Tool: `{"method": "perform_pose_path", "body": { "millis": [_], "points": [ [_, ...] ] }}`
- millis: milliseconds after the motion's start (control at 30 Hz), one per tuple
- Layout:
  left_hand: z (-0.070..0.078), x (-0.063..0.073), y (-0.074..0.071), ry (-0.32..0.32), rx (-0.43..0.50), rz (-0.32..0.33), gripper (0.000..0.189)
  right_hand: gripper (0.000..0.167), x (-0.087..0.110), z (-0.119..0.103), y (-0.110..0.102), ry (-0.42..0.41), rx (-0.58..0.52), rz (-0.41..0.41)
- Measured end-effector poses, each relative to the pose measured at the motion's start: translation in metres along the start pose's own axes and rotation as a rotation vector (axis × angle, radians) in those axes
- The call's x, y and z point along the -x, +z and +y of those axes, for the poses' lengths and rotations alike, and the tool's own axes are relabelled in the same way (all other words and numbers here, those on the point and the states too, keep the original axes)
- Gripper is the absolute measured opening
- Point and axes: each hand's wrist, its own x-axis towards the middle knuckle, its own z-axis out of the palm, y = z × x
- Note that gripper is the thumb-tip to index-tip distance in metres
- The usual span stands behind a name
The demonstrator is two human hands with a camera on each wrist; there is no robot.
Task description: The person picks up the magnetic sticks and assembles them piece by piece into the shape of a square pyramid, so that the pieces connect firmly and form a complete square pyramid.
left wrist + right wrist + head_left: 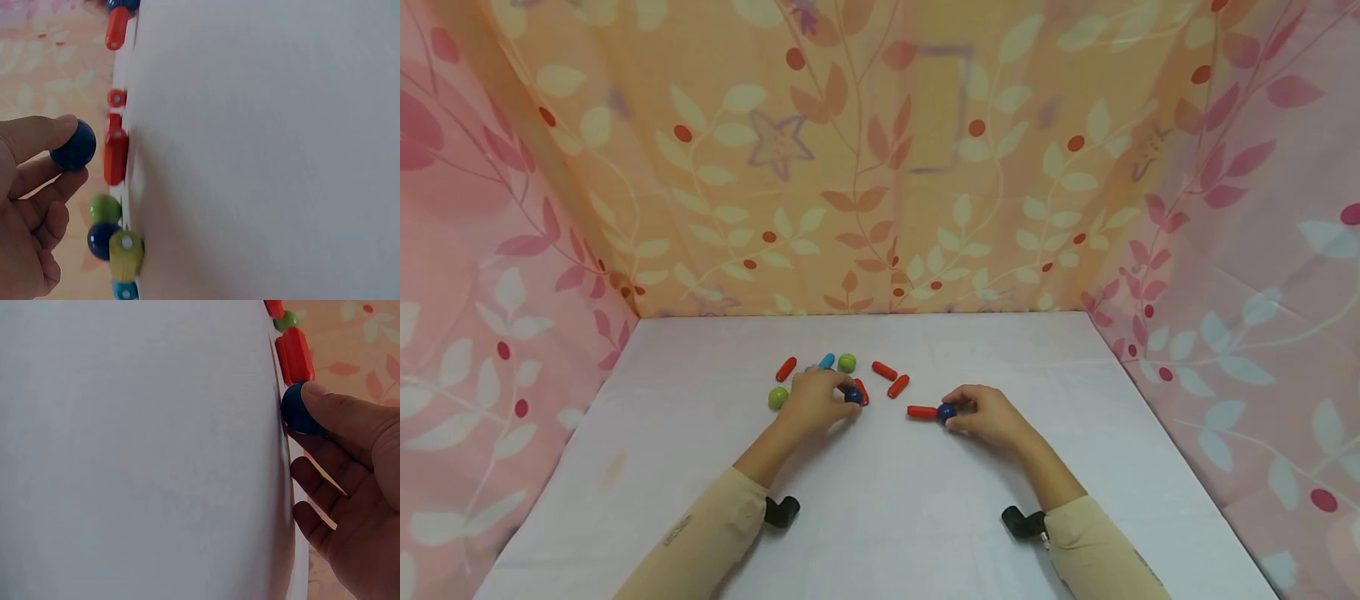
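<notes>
We see one red stick (921, 412) toward the right of the group, its long axis running nearly left to right across the worktop (887, 525), with its right end meeting a blue ball (947, 413); whether the two are plugged together we cannot tell. The right hand (994, 414) is the nearer one, its thumb and fingers pinching that ball, so the stick reaches out leftward from the grip. In our judgement this line matters most: the stick's free end faces left, toward the left hand (816, 397), which pinches a second blue ball (853, 396) between thumb and fingertips. We find that ball left of the free end and slightly farther back, with a gap between; the left wrist view shows it raised off the worktop. Beyond the gap we see two loose red sticks (883, 371) near each other at different slants, and another red piece (862, 392) partly hidden behind the left-hand ball. Farther left lie two green balls (847, 362), a light-blue stick (826, 361) and a slanted red stick at the far left (786, 369).
</notes>
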Motion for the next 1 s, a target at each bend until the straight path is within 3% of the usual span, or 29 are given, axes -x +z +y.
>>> {"method": "perform_pose_path", "body": {
  "millis": [467,700,867,1000],
  "points": [
    [0.041,-0.017,0.031,0.050,-0.020,-0.088,0.036,0.033,0.002,0.006,-0.006,-0.004,-0.019,0.002],
    [0.048,-0.022,0.042,0.075,-0.034,-0.110,0.036,0.034,0.002,0.007,-0.005,0.017,-0.028,0.005],
    [0.051,-0.024,0.049,0.057,0.006,-0.149,0.032,0.035,0.001,0.007,-0.003,0.031,-0.037,-0.001],
    [0.052,-0.024,0.051,0.040,0.000,-0.144,0.031,0.034,0.000,0.006,-0.004,0.041,-0.019,-0.012]
  ]
}}
